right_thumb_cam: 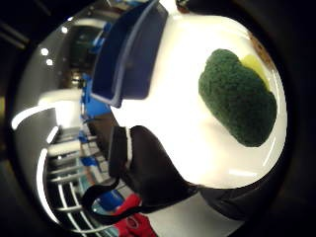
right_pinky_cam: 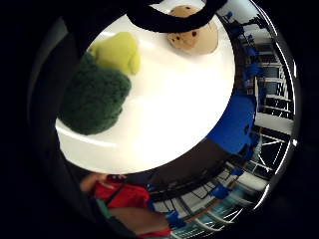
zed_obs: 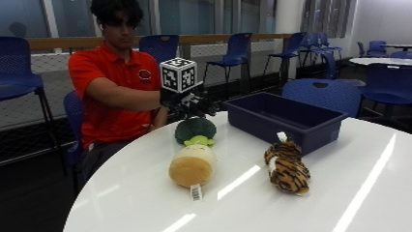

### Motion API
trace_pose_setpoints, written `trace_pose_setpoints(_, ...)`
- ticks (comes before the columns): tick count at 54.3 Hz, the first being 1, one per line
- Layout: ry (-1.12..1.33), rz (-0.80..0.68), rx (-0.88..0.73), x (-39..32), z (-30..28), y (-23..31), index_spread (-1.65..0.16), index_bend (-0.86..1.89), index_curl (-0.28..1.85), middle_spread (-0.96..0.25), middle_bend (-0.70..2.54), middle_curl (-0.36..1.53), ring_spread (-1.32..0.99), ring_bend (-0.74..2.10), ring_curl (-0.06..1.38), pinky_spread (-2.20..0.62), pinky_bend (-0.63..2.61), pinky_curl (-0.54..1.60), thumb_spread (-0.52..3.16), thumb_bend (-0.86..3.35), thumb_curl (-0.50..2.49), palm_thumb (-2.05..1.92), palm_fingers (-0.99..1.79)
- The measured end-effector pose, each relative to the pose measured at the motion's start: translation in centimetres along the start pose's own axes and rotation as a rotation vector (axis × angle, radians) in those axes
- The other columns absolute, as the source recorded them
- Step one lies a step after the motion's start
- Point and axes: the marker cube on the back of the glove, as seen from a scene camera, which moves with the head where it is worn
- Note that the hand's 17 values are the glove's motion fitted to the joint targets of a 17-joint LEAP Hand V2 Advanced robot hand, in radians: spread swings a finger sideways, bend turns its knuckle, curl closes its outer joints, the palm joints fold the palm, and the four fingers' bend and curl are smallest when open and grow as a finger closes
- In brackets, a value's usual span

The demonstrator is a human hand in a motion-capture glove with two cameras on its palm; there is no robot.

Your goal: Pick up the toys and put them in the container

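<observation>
A plush vegetable lies on the white round table (zed_obs: pixel 360 193): dark green leafy top (zed_obs: pixel 195 129), pale green collar, tan body (zed_obs: pixel 192 166) with a tag. My gloved right hand (zed_obs: pixel 193 104) hovers just above and behind the leafy top, fingers relaxed, holding nothing. The little finger side palm view shows the green top (right_pinky_cam: pixel 94 99) close below the palm, with the tan speckled body (right_pinky_cam: pixel 192 32) beyond it. In the thumb side palm view the green top (right_thumb_cam: pixel 237 96) lies on the table, the thumb (right_thumb_cam: pixel 148 173) is clear of it, and the container (right_thumb_cam: pixel 131 49) stands beside. A striped tiger plush (zed_obs: pixel 287 166) lies to the right, in front of the dark blue container (zed_obs: pixel 283 118).
The container is a rectangular bin at the table's far side, and I see nothing inside it. Blue chairs (zed_obs: pixel 325 94) stand behind the table. The person in a red shirt sits at the far left edge.
</observation>
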Motion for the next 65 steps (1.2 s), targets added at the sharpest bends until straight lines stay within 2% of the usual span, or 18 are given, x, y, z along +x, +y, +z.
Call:
trace_pose_setpoints(14,0.004,0.059,-0.056,0.9,1.7,-1.0,-0.34,0.14,0.27,-0.11,0.17,0.29,-0.08,0.19,0.17,0.08,0.61,0.31,1.04,-0.1,0.14,-0.14,-0.09)
trace_pose_setpoints(31,0.016,0.07,-0.139,1.2,4.7,-2.4,-0.34,0.11,0.23,-0.08,0.1,0.24,-0.01,0.14,0.16,0.13,1.05,0.43,1.01,-0.08,0.15,-0.1,-0.2)
trace_pose_setpoints(41,0.05,0.075,-0.154,1.3,5.6,-3.2,-0.34,0.13,0.22,-0.06,0.11,0.22,0.01,0.15,0.15,0.14,1.16,0.45,1.03,-0.07,0.17,-0.09,-0.22)
trace_pose_setpoints(53,0.108,0.126,-0.156,2.6,6.9,-4.5,-0.37,0.13,0.21,-0.07,0.14,0.21,0.02,0.27,0.19,0.04,1.23,0.44,1.1,-0.01,0.22,0.02,-0.07)
trace_pose_setpoints(57,0.094,0.136,-0.132,2.8,6.9,-4.3,-0.38,0.14,0.21,-0.09,0.21,0.23,0.01,0.38,0.22,-0.06,1.16,0.42,1.12,-0.01,0.24,0.03,0.06)
trace_pose_setpoints(58,0.088,0.139,-0.128,2.8,6.9,-4.3,-0.39,0.16,0.21,-0.11,0.23,0.24,-0.01,0.44,0.23,-0.11,1.13,0.41,1.14,0.0,0.25,0.05,0.18)
trace_pose_setpoints(65,0.074,0.146,-0.086,2.8,6.7,-4.0,-0.41,0.22,0.24,-0.18,0.26,0.27,-0.13,0.55,0.26,-0.26,1.06,0.37,1.24,0.04,0.29,0.15,0.45)
